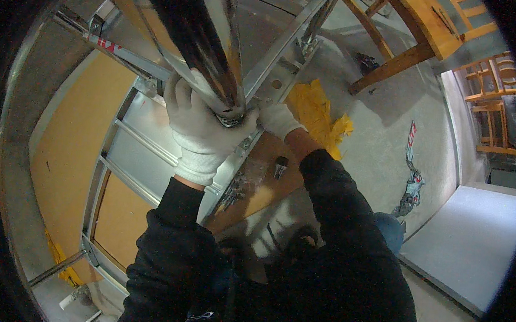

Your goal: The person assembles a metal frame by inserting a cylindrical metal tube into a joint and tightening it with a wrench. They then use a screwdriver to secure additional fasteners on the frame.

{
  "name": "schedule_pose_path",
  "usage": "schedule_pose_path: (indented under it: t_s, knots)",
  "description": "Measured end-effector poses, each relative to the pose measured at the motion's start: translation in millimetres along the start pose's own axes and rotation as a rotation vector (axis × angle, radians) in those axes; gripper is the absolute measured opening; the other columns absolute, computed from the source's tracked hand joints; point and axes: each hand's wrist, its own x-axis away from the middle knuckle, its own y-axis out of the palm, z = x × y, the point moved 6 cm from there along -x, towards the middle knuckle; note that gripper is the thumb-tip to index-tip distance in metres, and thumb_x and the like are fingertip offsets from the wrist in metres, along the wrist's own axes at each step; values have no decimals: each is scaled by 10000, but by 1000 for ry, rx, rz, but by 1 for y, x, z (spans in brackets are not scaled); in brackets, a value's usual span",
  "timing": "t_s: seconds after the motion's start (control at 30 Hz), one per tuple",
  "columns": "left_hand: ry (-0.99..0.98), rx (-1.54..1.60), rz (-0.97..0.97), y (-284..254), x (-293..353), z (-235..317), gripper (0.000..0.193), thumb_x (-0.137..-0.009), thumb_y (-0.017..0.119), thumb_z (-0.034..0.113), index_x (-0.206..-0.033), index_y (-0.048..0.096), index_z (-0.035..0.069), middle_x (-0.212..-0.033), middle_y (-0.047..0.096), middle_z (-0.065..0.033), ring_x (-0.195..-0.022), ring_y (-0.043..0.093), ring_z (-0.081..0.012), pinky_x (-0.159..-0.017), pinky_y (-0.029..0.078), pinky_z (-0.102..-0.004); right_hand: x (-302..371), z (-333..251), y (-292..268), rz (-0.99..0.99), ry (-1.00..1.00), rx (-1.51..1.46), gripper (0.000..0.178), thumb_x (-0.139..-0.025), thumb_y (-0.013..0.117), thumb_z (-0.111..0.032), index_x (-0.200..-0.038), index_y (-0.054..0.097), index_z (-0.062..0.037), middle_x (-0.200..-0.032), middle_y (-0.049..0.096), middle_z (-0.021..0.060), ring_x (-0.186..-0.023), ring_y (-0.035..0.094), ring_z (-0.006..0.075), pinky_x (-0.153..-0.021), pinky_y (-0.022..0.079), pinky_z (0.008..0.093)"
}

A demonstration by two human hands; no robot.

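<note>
My left hand, in a white knit glove, is closed around the lower end of a shiny metal leg. That leg rises toward the top of the view and has a dark reflection along it. Close by on the right, my right hand, also gloved, is closed at the metal frame beside the leg's end. Its fingertips are partly hidden, so what they pinch cannot be made out. Below my hands, a small dark cylindrical piece and a pile of screws lie on a brown board.
A metal frame with crossbars and tan panels spreads to the left. Crumpled yellow plastic lies right of my hands. Wooden chairs stand at upper right. A torn wrapper is on the floor; a pale panel lies at lower right.
</note>
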Motion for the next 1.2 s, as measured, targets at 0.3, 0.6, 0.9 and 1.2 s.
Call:
schedule_pose_path:
  t_s: [0.3, 0.6, 0.9, 1.2]
  knots:
    - [-19, -20, 5, -1, 2, -1, 771, -522, 809, 373, -1145, 518, 25, -1070, 506, -164, -1107, 434, -439, -913, 401, -511, 6, 0, -1, 90, 10, -113, 207, -819, 535, -164, -961, 673, -105, -912, 666, 121, -849, 656, 328, -707, 546, 422]
    - [-62, 46, -60, 4, 5, -9, 772, -518, 813, 363, -1148, 519, 28, -1072, 507, -172, -1103, 436, -436, -920, 399, -500, 4, -5, -5, 150, -131, -87, 216, -783, 570, -219, -904, 653, -59, -891, 658, 146, -853, 643, 311, -717, 523, 418]
    - [-57, -25, -71, 3, 4, -5, 774, -522, 811, 365, -1159, 528, 28, -1078, 512, -176, -1117, 430, -441, -925, 396, -503, 1, -13, 2, 160, -294, 71, 167, -781, 556, -140, -841, 683, -50, -852, 672, 122, -803, 676, 299, -660, 559, 400]
    - [-64, -8, -58, 4, 3, -4, 780, -520, 807, 374, -1154, 511, 30, -1060, 510, -158, -1108, 439, -426, -910, 402, -508, 7, 12, 1, 84, 25, -194, 198, -828, 530, -174, -957, 654, -91, -965, 646, 169, -861, 651, 352, -721, 544, 444]
